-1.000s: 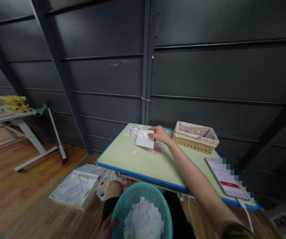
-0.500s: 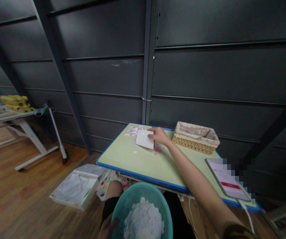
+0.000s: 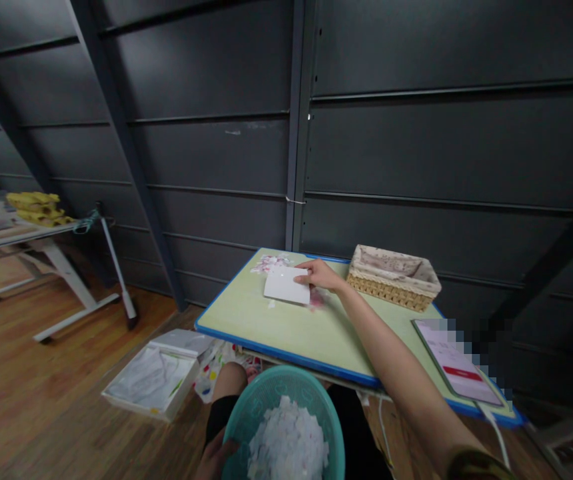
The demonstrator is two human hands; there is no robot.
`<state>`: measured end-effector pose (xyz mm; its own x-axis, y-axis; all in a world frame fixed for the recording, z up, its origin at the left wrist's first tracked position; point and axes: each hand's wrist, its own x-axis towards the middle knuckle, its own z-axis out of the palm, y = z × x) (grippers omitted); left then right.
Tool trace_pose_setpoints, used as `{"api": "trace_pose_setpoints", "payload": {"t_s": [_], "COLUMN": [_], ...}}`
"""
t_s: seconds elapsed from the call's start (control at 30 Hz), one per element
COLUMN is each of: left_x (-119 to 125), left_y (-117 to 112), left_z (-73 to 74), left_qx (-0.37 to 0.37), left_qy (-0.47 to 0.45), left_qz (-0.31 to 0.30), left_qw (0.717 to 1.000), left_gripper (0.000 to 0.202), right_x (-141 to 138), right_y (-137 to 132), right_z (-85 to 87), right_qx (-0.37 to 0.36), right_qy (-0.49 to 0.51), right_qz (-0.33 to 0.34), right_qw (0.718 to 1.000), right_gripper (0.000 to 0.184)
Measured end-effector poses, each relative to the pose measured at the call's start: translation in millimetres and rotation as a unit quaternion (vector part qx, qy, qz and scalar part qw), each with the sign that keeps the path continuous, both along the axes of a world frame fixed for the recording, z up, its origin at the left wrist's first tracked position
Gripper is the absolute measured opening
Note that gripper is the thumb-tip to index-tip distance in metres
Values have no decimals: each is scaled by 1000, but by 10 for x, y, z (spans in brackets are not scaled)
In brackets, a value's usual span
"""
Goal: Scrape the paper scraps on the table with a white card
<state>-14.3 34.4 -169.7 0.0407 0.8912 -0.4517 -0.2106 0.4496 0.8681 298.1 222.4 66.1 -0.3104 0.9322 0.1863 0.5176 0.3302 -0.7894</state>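
Note:
My right hand (image 3: 321,274) reaches across the green, blue-edged table (image 3: 286,327) and pinches the right edge of a white card (image 3: 284,286), which lies low over the tabletop. Small pink and white paper scraps (image 3: 268,263) lie just beyond the card, and a pink smear of scraps (image 3: 316,300) sits under my wrist. My left hand (image 3: 215,459) grips the rim of a teal basket (image 3: 271,395) on my lap, filled with white paper pieces (image 3: 287,442); only part of that hand shows.
A wicker basket (image 3: 392,277) with cloth lining stands at the table's back right. A phone (image 3: 456,360) with a cable lies at the front right. On the floor to the left lie a white box (image 3: 154,377) and a side table (image 3: 41,247).
My right hand has tipped the white card down flatter and shifted it slightly left over the table. The left hand and teal basket have stayed put.

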Motion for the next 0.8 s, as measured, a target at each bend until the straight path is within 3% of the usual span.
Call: {"api": "trace_pose_setpoints", "payload": {"t_s": [0.2, 0.3, 0.47, 0.67, 0.8], "left_x": [-159, -244, -295, -278, -270], "left_y": [66, 111, 129, 70, 48], "left_z": [-230, -238, 74, 567, 737], "left_qx": [-23, -32, -12, -51, -57], "left_qy": [-45, -58, -84, -50, 2], "left_qz": [18, 33, 39, 39, 55], "left_qw": [999, 997, 996, 997, 997], "left_gripper": [37, 39, 42, 40, 34], "right_x": [16, -11, -63, -55, 18], "right_y": [23, 32, -4, -208, -350], "right_z": [-109, -152, -112, -58, -83], "right_qx": [-7, -17, 4, 27, -27], "right_qy": [75, 69, 3, -26, 3], "right_qz": [-5, -34, -122, -120, -118], "right_qw": [997, 997, 993, 992, 993], "right_gripper": [30, 27, 16, 25, 34]}}
